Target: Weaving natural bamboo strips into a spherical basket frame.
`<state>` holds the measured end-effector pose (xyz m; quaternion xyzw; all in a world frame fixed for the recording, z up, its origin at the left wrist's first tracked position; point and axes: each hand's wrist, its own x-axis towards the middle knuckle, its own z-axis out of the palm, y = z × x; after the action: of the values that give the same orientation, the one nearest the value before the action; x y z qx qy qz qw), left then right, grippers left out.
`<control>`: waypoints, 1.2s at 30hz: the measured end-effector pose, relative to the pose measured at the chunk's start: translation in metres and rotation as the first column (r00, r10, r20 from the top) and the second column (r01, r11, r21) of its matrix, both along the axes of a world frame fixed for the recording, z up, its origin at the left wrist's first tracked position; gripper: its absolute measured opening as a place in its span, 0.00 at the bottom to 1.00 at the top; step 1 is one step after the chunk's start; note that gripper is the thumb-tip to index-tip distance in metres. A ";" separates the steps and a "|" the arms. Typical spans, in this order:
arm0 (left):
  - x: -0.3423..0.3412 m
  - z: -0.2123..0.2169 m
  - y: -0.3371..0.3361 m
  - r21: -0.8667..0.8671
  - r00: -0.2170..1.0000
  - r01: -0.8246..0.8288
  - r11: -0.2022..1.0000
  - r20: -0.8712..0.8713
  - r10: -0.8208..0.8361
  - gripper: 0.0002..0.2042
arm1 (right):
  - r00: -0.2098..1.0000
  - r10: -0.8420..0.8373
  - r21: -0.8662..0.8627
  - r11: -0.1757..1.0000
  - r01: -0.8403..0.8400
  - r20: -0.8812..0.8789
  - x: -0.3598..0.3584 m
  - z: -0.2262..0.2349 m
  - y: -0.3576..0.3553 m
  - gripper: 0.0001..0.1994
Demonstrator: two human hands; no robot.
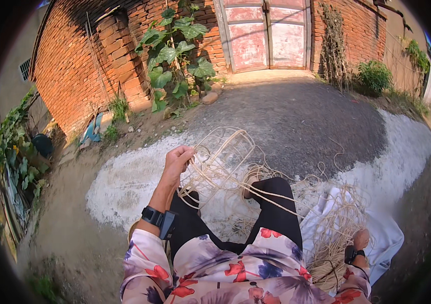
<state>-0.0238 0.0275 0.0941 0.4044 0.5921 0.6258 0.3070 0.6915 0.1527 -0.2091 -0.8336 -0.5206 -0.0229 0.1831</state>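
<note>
Head view, looking down at a seated person's lap: the left hand (178, 158), left of centre, has its thumb and fingers pinched together on the near-left edge of a pale open frame (215, 164), a basket-like shape of thin ribs and cord. The frame is held tilted in front of the knees, above pale, powdery ground (129, 177). Strands of beige cord (276, 196) stretch from it across the right thigh, in black trousers (276, 202), toward a tangled cord pile (334, 253) at the person's right. That pile lies partly on a white cloth (390, 238). The right hand (361, 239) is low at the pile's right edge; it is too small to tell whether its fingers grip any cord. Beyond are a dark gravel patch (296, 121), a brick wall (73, 81), a leafy climbing plant (172, 53) and a faded red double door (268, 38).
</note>
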 end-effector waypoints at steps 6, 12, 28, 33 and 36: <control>-0.008 -0.003 0.003 -0.004 1.000 -0.022 1.000 0.003 0.022 0.07 | 0.987 -0.145 -0.180 0.971 0.156 0.076 0.035 -0.002 -0.026 0.15; 0.014 -0.004 0.013 -0.057 0.999 0.027 0.998 -0.040 -0.030 0.07 | 0.712 0.667 0.337 0.736 -0.587 -0.218 -0.174 0.121 0.025 0.19; 0.088 -0.053 0.000 -0.272 0.757 0.184 0.945 -0.574 -0.312 0.08 | -0.313 0.573 0.286 -0.141 -0.948 -0.757 -0.361 0.298 -0.080 0.11; 0.105 -0.042 -0.013 -0.328 0.788 0.182 0.927 -0.515 -0.337 0.06 | -0.290 0.916 0.353 -0.184 -0.917 -0.277 -0.404 0.304 -0.035 0.12; 0.104 -0.041 -0.013 -0.313 0.756 0.187 0.931 -0.560 -0.340 0.07 | -0.259 0.931 0.378 -0.150 -0.913 -0.256 -0.431 0.291 -0.021 0.13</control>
<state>0.0800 0.0140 0.0526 0.6230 0.6657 0.3381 0.2333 0.2608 0.1319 0.0815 -0.1144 -0.9054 0.3099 0.2666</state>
